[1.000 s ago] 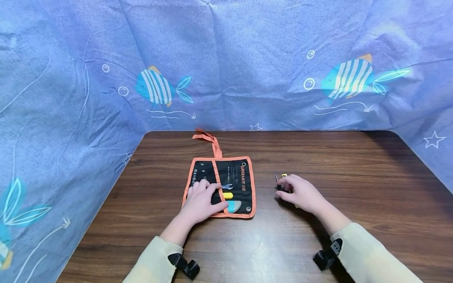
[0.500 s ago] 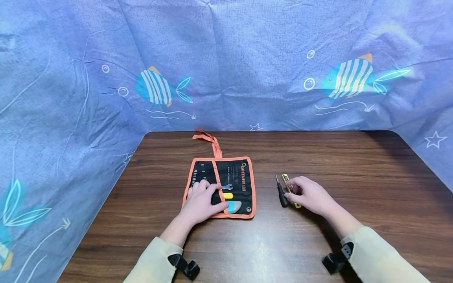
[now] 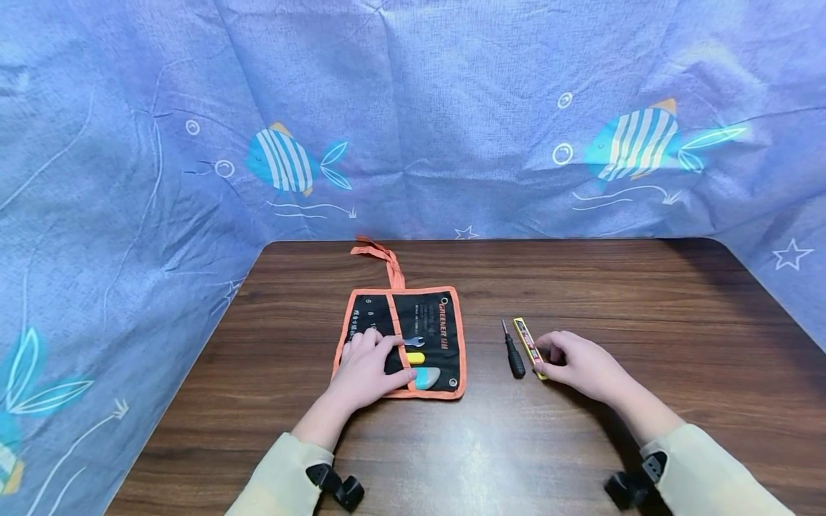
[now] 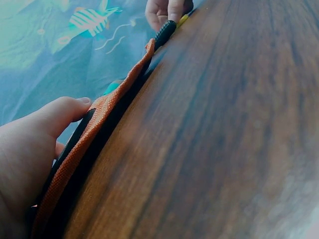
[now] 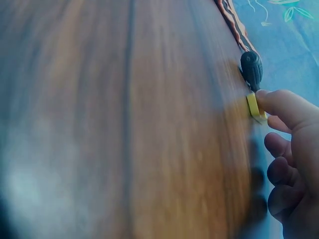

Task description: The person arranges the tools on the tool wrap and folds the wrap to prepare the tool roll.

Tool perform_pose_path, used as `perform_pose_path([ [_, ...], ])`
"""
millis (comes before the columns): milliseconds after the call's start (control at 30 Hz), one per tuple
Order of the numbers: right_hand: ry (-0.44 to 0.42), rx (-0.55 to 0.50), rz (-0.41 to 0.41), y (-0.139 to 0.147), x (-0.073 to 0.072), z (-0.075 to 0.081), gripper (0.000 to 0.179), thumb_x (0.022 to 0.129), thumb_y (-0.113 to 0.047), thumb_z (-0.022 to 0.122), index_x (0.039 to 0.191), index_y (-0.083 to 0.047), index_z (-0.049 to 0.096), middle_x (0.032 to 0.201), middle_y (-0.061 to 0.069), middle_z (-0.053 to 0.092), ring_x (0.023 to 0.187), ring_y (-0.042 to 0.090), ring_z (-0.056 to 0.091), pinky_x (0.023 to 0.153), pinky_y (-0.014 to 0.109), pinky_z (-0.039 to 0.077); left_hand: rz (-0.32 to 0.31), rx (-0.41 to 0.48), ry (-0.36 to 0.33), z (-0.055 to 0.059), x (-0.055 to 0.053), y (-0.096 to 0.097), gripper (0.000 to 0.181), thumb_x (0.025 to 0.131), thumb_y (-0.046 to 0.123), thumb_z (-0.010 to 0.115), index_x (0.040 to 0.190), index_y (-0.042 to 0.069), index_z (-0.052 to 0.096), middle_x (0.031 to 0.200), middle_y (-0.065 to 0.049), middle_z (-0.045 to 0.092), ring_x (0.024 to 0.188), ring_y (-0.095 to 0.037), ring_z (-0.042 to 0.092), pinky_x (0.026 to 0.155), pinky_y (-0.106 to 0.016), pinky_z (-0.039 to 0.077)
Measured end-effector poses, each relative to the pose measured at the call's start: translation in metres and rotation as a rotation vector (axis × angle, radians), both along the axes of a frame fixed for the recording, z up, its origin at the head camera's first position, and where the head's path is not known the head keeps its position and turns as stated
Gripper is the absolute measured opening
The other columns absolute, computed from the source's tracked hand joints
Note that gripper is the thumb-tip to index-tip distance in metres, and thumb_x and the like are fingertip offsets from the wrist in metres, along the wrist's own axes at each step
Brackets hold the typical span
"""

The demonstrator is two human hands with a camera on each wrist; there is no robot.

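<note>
My left hand (image 3: 364,369) rests on a black tool pouch (image 3: 429,315) with orange trim, its thumb on the orange band. A small open-end wrench (image 3: 414,342), a yellow piece (image 3: 416,357) and a teal-and-grey tool end (image 3: 426,378) stick out of the pouch pockets. My right hand (image 3: 581,365) is at the near end of a slim yellow-edged bar (image 3: 528,342) with a printed label; its thumb touches or almost touches that end, fingers loosely bent. Left of the bar lies a black-handled screwdriver (image 3: 513,355). In the right wrist view the bar's yellow end (image 5: 252,104) shows beside the fingertips.
An orange tie strap (image 3: 392,266) trails from the pouch toward the back edge of the brown wooden table (image 3: 645,301). A blue fish-print curtain (image 3: 413,129) hangs behind the table and along its left side.
My right hand has shifted right and toward me, from over the screwdriver to the near end of the labelled bar, uncovering both. The left hand stays where it was on the pouch.
</note>
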State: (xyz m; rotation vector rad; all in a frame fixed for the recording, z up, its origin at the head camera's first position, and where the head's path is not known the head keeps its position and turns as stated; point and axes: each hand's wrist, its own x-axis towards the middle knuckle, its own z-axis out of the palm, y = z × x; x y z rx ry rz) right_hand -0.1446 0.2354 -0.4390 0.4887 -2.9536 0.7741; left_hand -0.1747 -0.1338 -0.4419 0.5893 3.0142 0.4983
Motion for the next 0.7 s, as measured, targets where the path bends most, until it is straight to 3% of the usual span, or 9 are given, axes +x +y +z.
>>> perform_pose_path([
  [533,-0.028,0.014,-0.014,0.0033,0.0019,0.0004,0.029,0.081,-0.039,0.07,0.102,-0.018,0.065,0.072,-0.012,0.048,0.061,0.002,0.044,0.055,0.025,0.035,-0.006,0.007,0.015,-0.0014,-0.0006,-0.0009,0.065,0.077,0.07,0.056,0.126,0.026,0.058,0.094,0.004,0.041,0.083,-0.018,0.034,0.072,-0.036,0.028],
  [700,-0.039,0.006,-0.02,0.0087,0.0015,0.0022,0.023,0.083,-0.031,0.07,0.101,-0.017,0.065,0.069,-0.012,0.049,0.059,0.002,0.044,0.054,0.025,0.035,-0.007,0.001,0.009,-0.0014,-0.0009,0.0,0.066,0.077,0.07,0.055,0.126,0.026,0.058,0.095,0.003,0.041,0.084,-0.018,0.035,0.073,-0.036,0.029],
])
